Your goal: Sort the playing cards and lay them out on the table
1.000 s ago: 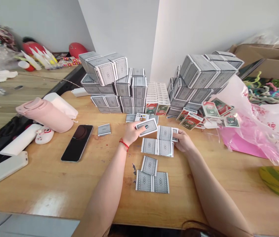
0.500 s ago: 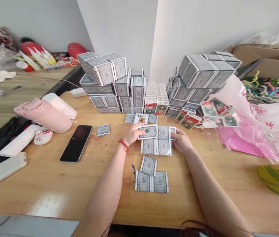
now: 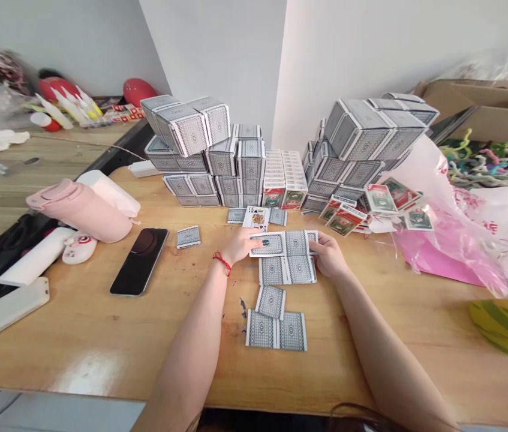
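Centre frame: the left hand [image 3: 241, 245] grips one card stack [image 3: 268, 244] and the right hand [image 3: 328, 255] pinches a second stack [image 3: 299, 241], side by side just above the pair [image 3: 287, 270] on the table [image 3: 101, 324]. An uneven squeeze could let loose cards slip, fan out and knock that pair askew.

I sit at a light wooden table [image 3: 101, 336], a soft glare lying near its front edge. Ahead, plain pale walls [image 3: 370, 48] meet at a corner that juts toward me, the right face brighter than the left. A second wooden table [image 3: 56, 156] stands to my left, a dark strip between them.
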Available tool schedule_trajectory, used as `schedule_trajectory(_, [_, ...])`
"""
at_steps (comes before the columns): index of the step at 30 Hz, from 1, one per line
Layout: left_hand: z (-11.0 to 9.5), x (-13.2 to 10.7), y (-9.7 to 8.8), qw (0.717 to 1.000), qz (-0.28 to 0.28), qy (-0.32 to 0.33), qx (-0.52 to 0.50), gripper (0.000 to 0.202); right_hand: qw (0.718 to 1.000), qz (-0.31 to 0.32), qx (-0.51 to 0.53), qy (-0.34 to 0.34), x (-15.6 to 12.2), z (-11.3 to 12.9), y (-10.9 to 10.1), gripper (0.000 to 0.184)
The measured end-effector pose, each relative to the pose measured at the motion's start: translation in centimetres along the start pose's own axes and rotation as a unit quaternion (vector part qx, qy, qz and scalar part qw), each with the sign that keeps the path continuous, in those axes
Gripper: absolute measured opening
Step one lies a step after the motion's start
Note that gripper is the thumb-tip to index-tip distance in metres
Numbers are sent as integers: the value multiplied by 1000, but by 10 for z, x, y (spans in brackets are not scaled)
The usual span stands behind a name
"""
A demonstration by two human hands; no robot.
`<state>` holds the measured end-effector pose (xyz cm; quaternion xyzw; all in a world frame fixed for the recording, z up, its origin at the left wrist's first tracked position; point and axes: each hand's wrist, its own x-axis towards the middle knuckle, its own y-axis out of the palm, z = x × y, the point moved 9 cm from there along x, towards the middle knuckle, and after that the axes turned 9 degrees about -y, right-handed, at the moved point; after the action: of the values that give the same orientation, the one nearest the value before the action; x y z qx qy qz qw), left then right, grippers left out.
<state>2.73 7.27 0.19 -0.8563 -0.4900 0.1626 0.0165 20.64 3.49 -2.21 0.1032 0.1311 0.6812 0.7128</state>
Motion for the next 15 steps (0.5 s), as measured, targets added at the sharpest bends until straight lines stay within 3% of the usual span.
schedule_trajectory(6, [5,4,7,1000,11,-7,22,20,1000,8,-14,-24,1,1,1,23])
schedule_trajectory(9, [3,7,8,999,-26,13,20,21,999,-5,-22,-47,4,1,-2,22])
schedule_trajectory(15, [-14,6,14,988,-103,81,87,34,983,-127,-75,-114,9,4,-28,20])
